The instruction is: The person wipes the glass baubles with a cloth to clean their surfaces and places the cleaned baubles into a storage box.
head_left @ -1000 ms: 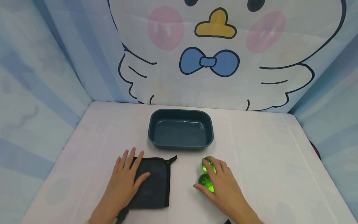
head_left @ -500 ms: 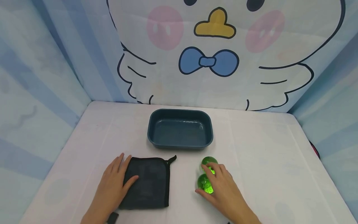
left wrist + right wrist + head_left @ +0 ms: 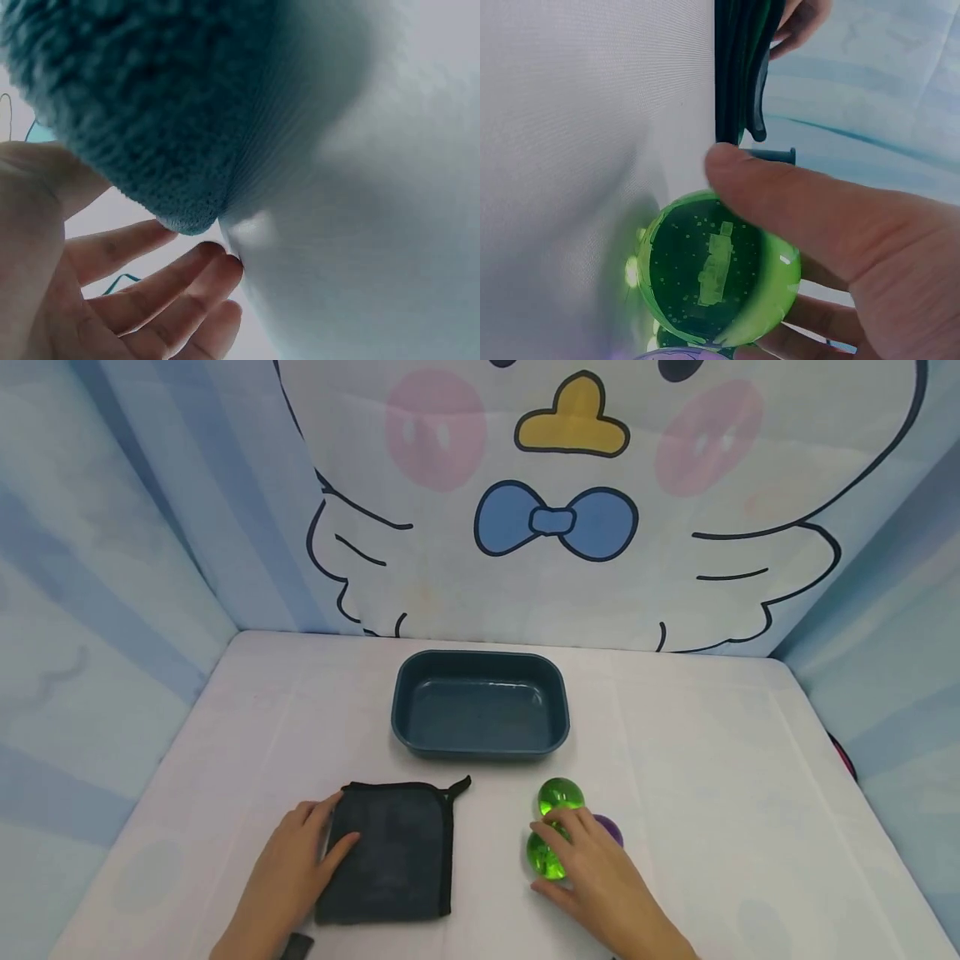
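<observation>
A folded dark cloth [image 3: 393, 852] with black edging and a corner loop lies left of centre. My left hand [image 3: 288, 860] rests at its left edge, fingers loosely bent; a fuzzy teal surface [image 3: 157, 97] fills much of the left wrist view above those fingers. My right hand [image 3: 600, 881] is cupped loosely beside two clear green balls, the far one [image 3: 559, 795] and the near one [image 3: 542, 857]. A purple ball [image 3: 610, 828] shows partly behind the fingers. In the right wrist view, the thumb crosses in front of a green ball [image 3: 712, 277]; whether it presses the ball I cannot tell.
A dark blue-green rectangular tub [image 3: 480, 753] stands beyond the cloth and balls, near the back of the white table [image 3: 705, 760]. Printed fabric walls [image 3: 555, 585] rise at the back and both sides. A small dark object [image 3: 297, 947] shows by the left wrist.
My left hand has slid left and nearer to me, from on top of the cloth to its edge. My right hand has drawn back slightly, uncovering more of the green balls and the purple one.
</observation>
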`<state>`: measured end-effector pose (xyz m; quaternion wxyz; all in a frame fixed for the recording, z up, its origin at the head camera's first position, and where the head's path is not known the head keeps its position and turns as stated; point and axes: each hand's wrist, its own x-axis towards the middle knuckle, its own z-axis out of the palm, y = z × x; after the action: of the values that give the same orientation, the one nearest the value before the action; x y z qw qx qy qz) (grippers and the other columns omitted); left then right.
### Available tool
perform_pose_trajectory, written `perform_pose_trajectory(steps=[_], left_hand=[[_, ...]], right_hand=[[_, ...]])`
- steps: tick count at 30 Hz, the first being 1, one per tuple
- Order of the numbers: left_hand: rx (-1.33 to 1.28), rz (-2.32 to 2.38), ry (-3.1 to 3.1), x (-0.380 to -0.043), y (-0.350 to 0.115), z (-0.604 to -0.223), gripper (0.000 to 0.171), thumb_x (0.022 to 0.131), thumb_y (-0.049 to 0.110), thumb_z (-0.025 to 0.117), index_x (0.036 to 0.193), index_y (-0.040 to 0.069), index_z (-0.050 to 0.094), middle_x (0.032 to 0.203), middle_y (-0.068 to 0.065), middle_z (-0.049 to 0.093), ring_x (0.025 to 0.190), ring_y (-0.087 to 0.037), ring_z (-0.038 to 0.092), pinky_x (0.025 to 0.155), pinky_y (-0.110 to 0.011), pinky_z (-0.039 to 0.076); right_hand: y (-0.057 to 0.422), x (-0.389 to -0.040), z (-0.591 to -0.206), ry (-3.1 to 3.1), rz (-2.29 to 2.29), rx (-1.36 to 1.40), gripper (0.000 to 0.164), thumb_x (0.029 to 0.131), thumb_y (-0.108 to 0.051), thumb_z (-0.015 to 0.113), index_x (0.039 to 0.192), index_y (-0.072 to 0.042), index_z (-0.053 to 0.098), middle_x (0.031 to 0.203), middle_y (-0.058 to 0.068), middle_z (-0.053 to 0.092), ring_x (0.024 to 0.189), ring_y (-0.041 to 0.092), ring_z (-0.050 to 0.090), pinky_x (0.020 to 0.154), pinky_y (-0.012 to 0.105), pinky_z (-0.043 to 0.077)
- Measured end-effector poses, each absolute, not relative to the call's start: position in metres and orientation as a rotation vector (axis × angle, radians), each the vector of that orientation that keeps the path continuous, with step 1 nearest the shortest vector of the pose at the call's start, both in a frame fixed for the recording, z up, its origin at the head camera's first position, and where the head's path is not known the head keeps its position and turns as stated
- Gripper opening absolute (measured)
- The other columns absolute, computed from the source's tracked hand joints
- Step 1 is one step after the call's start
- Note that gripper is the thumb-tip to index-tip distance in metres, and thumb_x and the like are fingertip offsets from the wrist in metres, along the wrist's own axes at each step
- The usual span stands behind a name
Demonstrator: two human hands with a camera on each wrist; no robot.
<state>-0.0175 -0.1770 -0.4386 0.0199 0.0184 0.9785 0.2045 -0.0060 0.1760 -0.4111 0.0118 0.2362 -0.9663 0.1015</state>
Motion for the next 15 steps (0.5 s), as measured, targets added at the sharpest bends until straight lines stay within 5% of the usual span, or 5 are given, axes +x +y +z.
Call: perform_pose_trajectory(steps=[8, 15], left_hand=[[0.002, 0.728, 2.912, -0.0191, -0.1786, -0.4356, 0.063, 0.090, 0.036, 0.073, 0.140, 0.002, 0.052, 0.101, -0.006, 0.061, 0.076, -0.013, 0.052, 0.067, -0.034, 0.047], [0.005, 0.898, 2.925, -0.0193, -0.1794, -0.4359, 0.060, 0.086, 0.024, 0.078, 0.136, 0.003, 0.054, 0.104, -0.008, 0.064, 0.078, -0.010, 0.058, 0.068, -0.029, 0.054]], right_hand=[[0.1754, -0.0058, -0.4097, -3.007, 0.282, 0.801, 0.065, 0.064, -0.024, 0.093, 0.122, -0.014, 0.065, 0.120, 0.002, 0.058, 0.111, 0.019, 0.053, 0.097, 0.038, 0.053], [0.1763, -0.0060, -0.4104, -2.995, 0.249, 0.809, 0.064, 0.064, -0.024, 0.093, 0.121, -0.013, 0.066, 0.120, 0.003, 0.059, 0.110, 0.018, 0.053, 0.096, 0.037, 0.053]])
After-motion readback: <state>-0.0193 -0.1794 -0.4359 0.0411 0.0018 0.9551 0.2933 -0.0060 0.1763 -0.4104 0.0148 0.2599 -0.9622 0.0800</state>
